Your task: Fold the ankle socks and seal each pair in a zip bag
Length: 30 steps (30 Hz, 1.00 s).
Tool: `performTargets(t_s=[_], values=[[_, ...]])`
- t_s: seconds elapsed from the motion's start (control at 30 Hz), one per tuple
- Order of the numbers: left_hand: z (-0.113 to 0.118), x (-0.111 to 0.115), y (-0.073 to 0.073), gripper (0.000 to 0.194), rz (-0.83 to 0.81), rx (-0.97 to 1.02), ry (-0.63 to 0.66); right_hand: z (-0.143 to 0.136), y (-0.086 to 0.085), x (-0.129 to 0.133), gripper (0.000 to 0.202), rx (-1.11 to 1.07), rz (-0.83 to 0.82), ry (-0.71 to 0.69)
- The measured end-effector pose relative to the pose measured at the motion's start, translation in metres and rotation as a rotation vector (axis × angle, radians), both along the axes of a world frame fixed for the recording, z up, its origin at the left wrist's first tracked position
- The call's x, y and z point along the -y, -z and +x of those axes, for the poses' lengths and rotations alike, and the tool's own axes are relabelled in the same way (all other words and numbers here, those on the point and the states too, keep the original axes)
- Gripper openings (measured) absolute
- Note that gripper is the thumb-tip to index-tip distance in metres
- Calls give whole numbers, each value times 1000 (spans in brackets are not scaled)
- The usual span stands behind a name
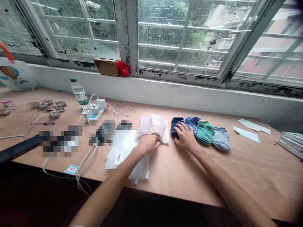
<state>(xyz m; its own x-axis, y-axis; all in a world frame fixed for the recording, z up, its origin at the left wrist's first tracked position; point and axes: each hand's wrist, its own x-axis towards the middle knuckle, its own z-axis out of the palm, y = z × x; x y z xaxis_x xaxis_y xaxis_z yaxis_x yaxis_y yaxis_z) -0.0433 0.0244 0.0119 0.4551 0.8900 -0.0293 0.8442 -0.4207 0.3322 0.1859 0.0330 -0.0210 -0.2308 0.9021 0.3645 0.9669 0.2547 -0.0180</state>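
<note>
My left hand (149,143) has its fingers curled in at the lower edge of two filled frosted plastic bags (160,124). What the fingers hold, if anything, is hidden. Under my left wrist lie flat frosted bags (126,146), one with a barcode label. My right hand (185,137) rests with fingers spread on a folded navy sock bundle (177,123) and the edge of a blue striped one (193,121). Just right of it sit a green sock bundle with yellow trim (204,133) and a light grey-blue one (221,138), all in a row.
A water bottle (80,93) stands behind a white power strip (97,111) with cables. Small packets (54,114) and a screwdriver (44,124) lie at left. White paper strips (246,134) and a stack of packages (292,143) are at right. The table's front edge runs beneath my forearms.
</note>
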Motion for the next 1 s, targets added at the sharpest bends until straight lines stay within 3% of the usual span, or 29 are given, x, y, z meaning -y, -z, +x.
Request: performTargets(t_s=[0.07,0.2,0.33,0.57,0.67,0.73,0.87,0.93,1.0], values=[[8,-1,-1,22,27,43,7,3,2,-4,48,101,-65,10],[22,-4,4,22,11,173,36,0,2,-7,36,166,-146,2],[29,-9,14,30,-89,350,66,0,-1,4,29,-1,-129,-17],[39,-6,15,69,-785,538,-8,-4,5,46,23,-591,47,-178],[46,-3,17,74,-905,673,7,-16,7,70,28,-643,51,-313],[48,-2,22,64,-804,742,29,-23,5,83,33,-589,4,-423],[47,-5,31,38,-391,699,56,-25,-7,92,27,-547,-170,-599],[42,-8,31,34,-263,593,77,-19,-12,83,20,-613,-118,-560],[38,-9,28,32,-161,476,108,-11,-12,66,17,-613,98,-416]])
